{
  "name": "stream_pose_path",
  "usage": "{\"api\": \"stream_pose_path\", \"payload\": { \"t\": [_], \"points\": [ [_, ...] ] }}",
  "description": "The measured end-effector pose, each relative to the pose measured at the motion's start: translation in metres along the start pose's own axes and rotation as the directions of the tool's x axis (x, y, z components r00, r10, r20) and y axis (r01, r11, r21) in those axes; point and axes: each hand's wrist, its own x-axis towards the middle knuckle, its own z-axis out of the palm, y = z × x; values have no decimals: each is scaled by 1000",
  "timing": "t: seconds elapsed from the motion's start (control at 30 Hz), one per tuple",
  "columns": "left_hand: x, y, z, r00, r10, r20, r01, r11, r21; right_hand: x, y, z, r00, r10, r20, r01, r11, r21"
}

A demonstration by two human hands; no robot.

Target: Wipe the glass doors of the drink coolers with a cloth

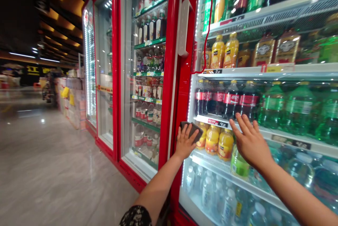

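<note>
My left hand (185, 142) presses a dark grey cloth (192, 129) flat against the glass door (290, 120) of a red drinks fridge, near the door's left edge. Its fingers are spread over the cloth. Flat on the same glass to the right lies my right hand (249, 141), fingers stretched out and holding nothing. Behind the glass at hand height stand orange juice bottles (219, 143) and, one shelf up, cola bottles (227, 101). Green bottles (298, 108) fill the shelf to the right.
A white door handle (184, 26) sits on the red frame (179, 78) above my left hand. More red glass-door fridges (105, 67) run off to the left. A shiny tiled floor (52, 169) spreads left, with stacked goods (72, 102) farther back.
</note>
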Motion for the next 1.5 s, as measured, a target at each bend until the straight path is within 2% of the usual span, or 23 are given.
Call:
{"api": "stream_pose_path", "payload": {
  "t": [0.13,0.2,0.3,0.37,0.4,0.43,0.5,0.57,0.63,0.7,0.8,0.87,0.9,0.93,1.0,1.07,1.13,1.2,1.27,1.33,1.4,1.43,1.5],
  "points": [
    [65,27,-9,934,-326,-143,327,945,-17,2,-2,-1,1000,9,-9,-9,1000,2],
    [75,47,-7,926,-342,-159,343,939,-22,3,-3,-2,1000,17,-2,-17,1000,8],
    [47,59,0,991,-84,-102,82,996,-21,5,-2,-4,999,29,23,-30,999,12],
    [22,54,1,989,136,-66,-139,989,-50,6,-2,-4,999,36,30,-36,999,11],
    [16,50,0,984,174,-38,-176,982,-65,6,-2,-3,999,38,29,-38,999,9],
    [17,47,-3,990,140,-32,-142,987,-74,6,-2,-3,999,40,26,-40,999,7],
    [39,47,-11,995,-79,-57,74,993,-89,7,-3,-3,999,44,27,-44,999,-1],
    [77,60,-20,940,-321,-111,307,943,-130,9,-4,-5,998,52,39,-51,999,-15],
    [108,82,-25,920,-369,-136,347,924,-161,12,-3,-8,996,59,64,-58,998,-29],
    [116,102,-25,946,-297,-131,277,949,-153,16,0,-14,994,52,98,-48,998,-38],
    [86,108,-19,998,13,-64,-20,993,-119,14,13,-25,987,-23,159,30,999,-37],
    [63,97,-18,971,238,-19,-238,963,-128,4,26,-34,979,-75,190,84,996,-36],
    [59,90,-19,961,278,-9,-276,952,-134,-3,32,-39,976,-86,199,96,995,-41],
    [60,84,-20,964,267,-12,-266,954,-139,-12,39,-44,975,-84,204,96,994,-50],
    [79,82,-26,993,105,-52,-112,982,-153,-33,51,-53,977,-60,203,76,994,-73],
    [106,96,-31,986,-123,-108,102,978,-182,-53,58,-58,982,-21,189,39,995,-93],
    [124,121,-32,959,-251,-131,223,954,-199,-71,62,-61,985,26,169,-7,994,-112],
    [119,146,-27,972,-207,-108,186,966,-177,-85,61,-63,984,64,165,-43,991,-130],
    [93,158,-20,998,-2,-57,-6,989,-148,-98,60,-66,980,75,187,-48,988,-144],
    [61,153,-13,957,290,-16,-289,945,-153,-107,60,-71,972,68,224,-33,987,-155],
    [42,138,-11,894,448,14,-439,882,-172,-114,62,-77,965,61,254,-19,986,-165],
    [42,130,-12,901,434,15,-425,888,-174,-117,65,-81,963,61,264,-15,985,-171],
    [60,125,-17,967,256,-18,-255,952,-168,-119,71,-88,958,77,275,-24,982,-189]
  ]
}}
